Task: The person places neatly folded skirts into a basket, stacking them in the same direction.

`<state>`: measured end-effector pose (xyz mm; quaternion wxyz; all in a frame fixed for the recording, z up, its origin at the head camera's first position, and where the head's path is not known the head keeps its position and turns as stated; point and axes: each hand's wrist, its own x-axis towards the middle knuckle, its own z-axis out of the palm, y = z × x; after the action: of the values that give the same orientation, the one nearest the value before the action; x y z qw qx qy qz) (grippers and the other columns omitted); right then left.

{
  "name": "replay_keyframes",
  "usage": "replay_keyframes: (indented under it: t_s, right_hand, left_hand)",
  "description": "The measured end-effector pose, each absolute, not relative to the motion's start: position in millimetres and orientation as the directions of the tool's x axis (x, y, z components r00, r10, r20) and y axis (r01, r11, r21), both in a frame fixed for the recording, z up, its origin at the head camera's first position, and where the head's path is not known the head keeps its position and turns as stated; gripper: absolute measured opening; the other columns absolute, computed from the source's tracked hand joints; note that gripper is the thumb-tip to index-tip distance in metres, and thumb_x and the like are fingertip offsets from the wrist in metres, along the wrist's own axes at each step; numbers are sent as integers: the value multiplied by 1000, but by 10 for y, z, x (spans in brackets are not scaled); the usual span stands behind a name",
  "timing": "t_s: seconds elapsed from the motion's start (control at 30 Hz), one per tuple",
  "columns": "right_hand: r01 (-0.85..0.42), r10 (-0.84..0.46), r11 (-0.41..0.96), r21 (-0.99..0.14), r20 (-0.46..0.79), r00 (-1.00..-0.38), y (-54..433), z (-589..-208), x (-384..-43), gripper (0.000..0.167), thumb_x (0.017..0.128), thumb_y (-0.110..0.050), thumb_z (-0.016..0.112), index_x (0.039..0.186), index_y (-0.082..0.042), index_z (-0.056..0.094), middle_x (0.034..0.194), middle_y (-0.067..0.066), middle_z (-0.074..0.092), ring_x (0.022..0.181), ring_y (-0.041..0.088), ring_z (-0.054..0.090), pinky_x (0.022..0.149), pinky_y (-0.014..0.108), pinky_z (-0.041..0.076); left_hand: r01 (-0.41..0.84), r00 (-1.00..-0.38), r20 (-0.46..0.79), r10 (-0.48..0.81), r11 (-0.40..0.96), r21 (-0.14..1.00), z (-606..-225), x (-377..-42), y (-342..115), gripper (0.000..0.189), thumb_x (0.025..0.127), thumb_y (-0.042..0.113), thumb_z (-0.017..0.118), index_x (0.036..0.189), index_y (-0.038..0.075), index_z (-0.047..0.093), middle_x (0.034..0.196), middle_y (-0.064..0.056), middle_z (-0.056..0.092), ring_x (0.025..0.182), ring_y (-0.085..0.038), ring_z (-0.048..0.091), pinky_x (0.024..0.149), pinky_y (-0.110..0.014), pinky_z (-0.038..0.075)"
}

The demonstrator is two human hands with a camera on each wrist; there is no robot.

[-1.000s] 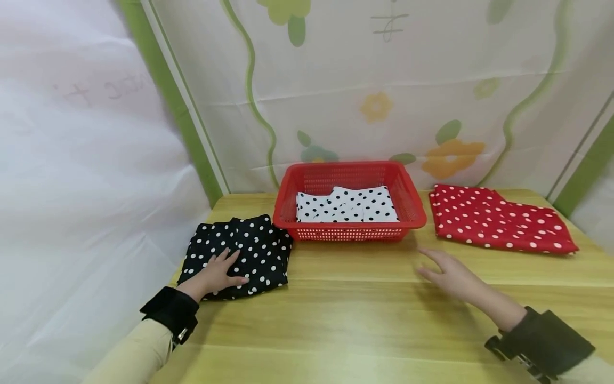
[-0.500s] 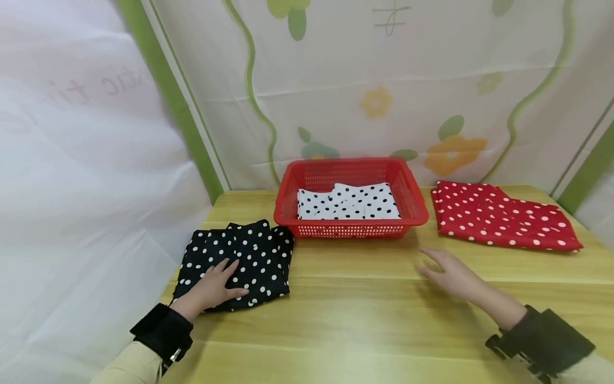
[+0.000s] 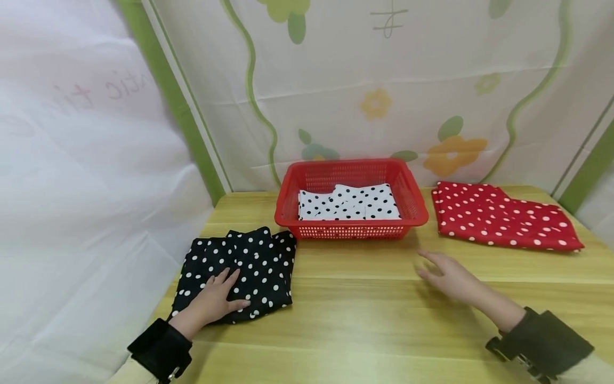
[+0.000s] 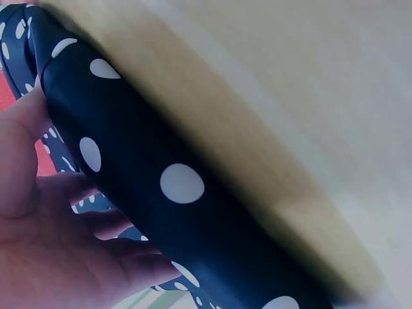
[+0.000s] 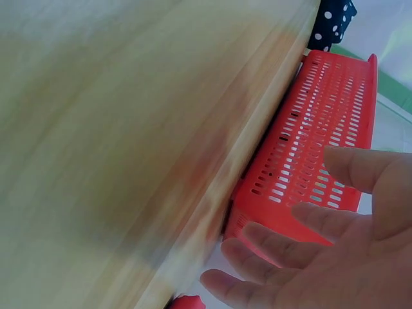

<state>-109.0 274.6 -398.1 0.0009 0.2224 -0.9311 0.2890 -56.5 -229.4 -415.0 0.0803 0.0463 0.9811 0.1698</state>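
My left hand (image 3: pixel 213 300) lies spread on top of a folded black cloth with white dots (image 3: pixel 261 266) at the left of the table. In the left wrist view the fingers (image 4: pixel 106 225) are nearly straight against the cloth's thick folded edge (image 4: pixel 154 161). My right hand (image 3: pixel 453 274), relaxed and holding nothing, hovers in front of the red plastic basket (image 3: pixel 350 230), near its right front corner. Inside that basket sits a folded white cloth with black dots (image 3: pixel 345 204). The right wrist view has the fingers (image 5: pixel 277 244) loosely extended, overlapping the basket's slotted side (image 5: pixel 302 141).
A folded red cloth with white dots (image 3: pixel 503 221) rests to the right of the basket. The wooden table (image 3: pixel 355 320) ends at a printed floral curtain (image 3: pixel 326 69) behind. A white sheet (image 3: pixel 86 213) hangs along the left edge.
The black dotted cloth has slid towards the near edge, with my left hand on it. My right hand, the basket and the red cloth have stayed where they were.
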Motion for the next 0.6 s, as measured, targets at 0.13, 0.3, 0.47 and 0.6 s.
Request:
replay_keyframes:
  t_s: [0.13, 0.3, 0.47, 0.6]
  right_hand:
    - [-407, -411, 741, -535, 119, -904, 2746, -3996, -1093, 54, 96, -18, 62, 134, 16, 44, 132, 38, 46, 120, 57, 42, 96, 67, 35]
    - [-405, -413, 734, -544, 116, -904, 2726, -4000, -1082, 53, 96, -17, 62, 133, 16, 45, 131, 38, 47, 119, 57, 43, 95, 67, 36]
    - [-403, -414, 729, -553, 113, -903, 2721, -3993, -1084, 54, 96, -18, 62, 134, 16, 44, 132, 38, 46, 120, 57, 42, 95, 66, 36]
    - [-415, -424, 721, -555, 121, -898, 2729, -3998, -1084, 54, 96, -18, 62, 134, 16, 44, 132, 38, 46, 120, 57, 42, 95, 66, 37]
  left_hand:
    - [73, -983, -134, 126, 936, 344, -4153, -506, -2262, 85, 85, 44, 72, 146, -5, 36, 147, -37, 27, 129, -65, 21, 98, -70, 30]
    - [68, -983, -140, 120, 940, 334, -4174, -428, -2198, 86, 84, 45, 72, 146, -3, 38, 147, -36, 29, 129, -65, 22, 98, -70, 30]
    - [56, -983, -148, 109, 945, 322, -4168, -393, -2101, 85, 84, 46, 72, 146, -3, 39, 147, -35, 29, 128, -65, 23, 98, -70, 31]
    - [43, -984, -154, 94, 950, 309, -4159, -375, -2040, 84, 84, 44, 73, 145, -3, 39, 147, -36, 30, 128, -65, 24, 97, -70, 31]
